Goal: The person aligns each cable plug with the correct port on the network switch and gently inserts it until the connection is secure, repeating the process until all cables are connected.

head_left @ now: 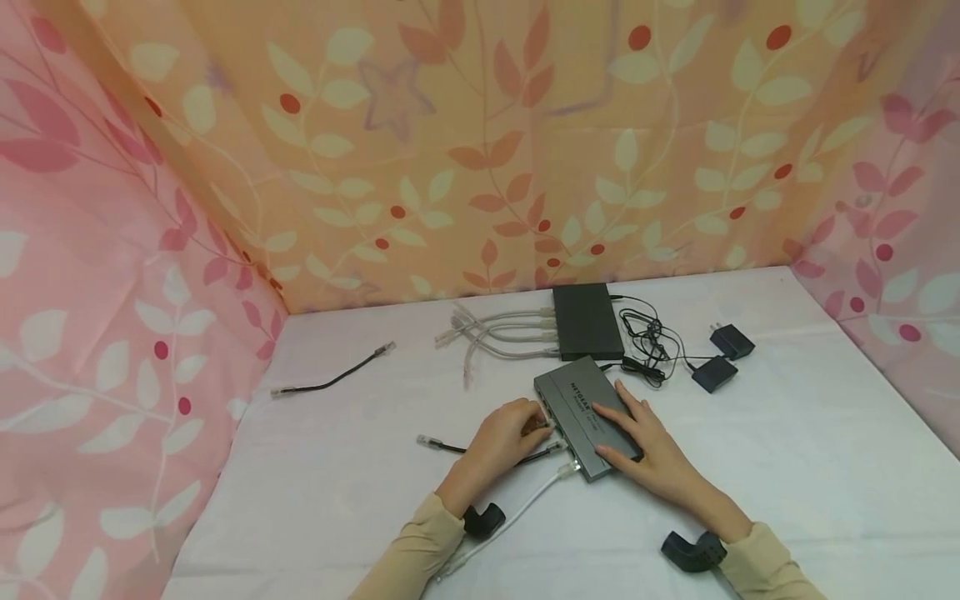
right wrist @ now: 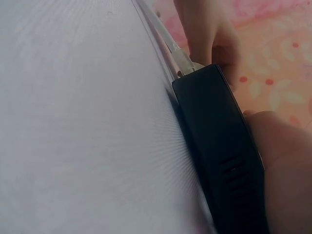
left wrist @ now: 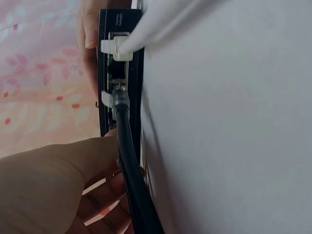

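A grey NETGEAR network switch [head_left: 581, 387] lies on the table in the head view. My right hand [head_left: 660, 458] rests on its top with fingers spread. At the switch's port side, my left hand [head_left: 506, 433] has thumb and fingers bent against the ports; whether they pinch a plug is hidden. A short black network cable [left wrist: 127, 146] sits plugged into a port beside the left thumb and passes under that wrist in the head view. Nearer the front corner, a white network cable [head_left: 525, 504] is plugged in too, its connector [left wrist: 123, 48] showing in the left wrist view.
Behind stands a black switch [head_left: 585, 321] with several grey cables [head_left: 510, 337] in it. Thin black cords [head_left: 651, 337] lead toward two power adapters [head_left: 715, 373] at right. A loose short black cable [head_left: 333, 379] lies at left. Patterned curtains [head_left: 480, 150] enclose the table.
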`<move>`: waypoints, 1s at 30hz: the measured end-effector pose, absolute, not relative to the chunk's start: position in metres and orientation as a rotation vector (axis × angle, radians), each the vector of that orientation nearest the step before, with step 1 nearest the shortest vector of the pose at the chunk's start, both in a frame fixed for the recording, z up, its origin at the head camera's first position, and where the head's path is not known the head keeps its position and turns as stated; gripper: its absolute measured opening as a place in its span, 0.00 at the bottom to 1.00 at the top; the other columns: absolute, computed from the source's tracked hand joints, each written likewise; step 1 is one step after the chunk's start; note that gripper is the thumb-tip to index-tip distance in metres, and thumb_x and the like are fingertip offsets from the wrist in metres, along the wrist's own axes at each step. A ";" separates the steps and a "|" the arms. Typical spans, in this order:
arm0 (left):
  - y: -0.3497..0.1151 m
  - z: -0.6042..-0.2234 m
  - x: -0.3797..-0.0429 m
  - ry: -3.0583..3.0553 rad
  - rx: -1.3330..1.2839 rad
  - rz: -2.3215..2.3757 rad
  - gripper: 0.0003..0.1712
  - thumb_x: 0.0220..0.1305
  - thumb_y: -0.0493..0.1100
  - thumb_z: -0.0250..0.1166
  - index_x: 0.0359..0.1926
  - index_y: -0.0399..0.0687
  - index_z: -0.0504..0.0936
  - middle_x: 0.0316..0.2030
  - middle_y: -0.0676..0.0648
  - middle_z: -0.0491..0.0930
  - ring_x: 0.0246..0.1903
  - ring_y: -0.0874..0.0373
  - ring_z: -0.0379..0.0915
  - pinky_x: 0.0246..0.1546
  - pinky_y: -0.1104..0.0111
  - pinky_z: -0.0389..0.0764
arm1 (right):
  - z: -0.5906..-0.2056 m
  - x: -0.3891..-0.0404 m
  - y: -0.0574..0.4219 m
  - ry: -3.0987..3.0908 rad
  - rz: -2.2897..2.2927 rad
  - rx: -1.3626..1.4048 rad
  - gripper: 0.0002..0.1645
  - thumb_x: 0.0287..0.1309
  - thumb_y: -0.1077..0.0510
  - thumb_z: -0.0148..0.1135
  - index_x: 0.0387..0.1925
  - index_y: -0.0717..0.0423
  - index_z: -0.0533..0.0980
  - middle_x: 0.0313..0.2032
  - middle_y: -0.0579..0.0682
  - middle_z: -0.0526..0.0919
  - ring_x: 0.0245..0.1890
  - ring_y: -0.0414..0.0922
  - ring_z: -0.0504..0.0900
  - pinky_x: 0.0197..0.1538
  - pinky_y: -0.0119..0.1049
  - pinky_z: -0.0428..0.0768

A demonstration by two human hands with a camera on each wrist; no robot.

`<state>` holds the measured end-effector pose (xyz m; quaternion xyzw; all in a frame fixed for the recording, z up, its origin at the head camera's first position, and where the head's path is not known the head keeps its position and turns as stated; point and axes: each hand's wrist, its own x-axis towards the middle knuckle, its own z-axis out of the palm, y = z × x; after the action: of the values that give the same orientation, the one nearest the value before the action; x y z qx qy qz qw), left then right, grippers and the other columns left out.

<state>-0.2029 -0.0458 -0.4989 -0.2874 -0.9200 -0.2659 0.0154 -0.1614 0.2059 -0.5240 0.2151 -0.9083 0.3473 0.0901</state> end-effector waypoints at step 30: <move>-0.110 -0.486 -0.237 -2.717 -0.574 -0.884 0.03 0.61 0.48 0.63 0.33 0.57 0.81 0.28 0.60 0.78 0.24 0.67 0.70 0.24 0.75 0.70 | -0.498 -0.156 0.195 -2.790 0.598 0.793 0.46 0.49 0.31 0.61 0.59 0.60 0.70 0.65 0.64 0.62 0.66 0.57 0.59 0.66 0.55 0.53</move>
<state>-0.2374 -0.1099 -0.4856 -0.1955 -0.9263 -0.3014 0.1134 -0.1555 0.1953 -0.4983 0.2666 -0.9383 0.2010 0.0899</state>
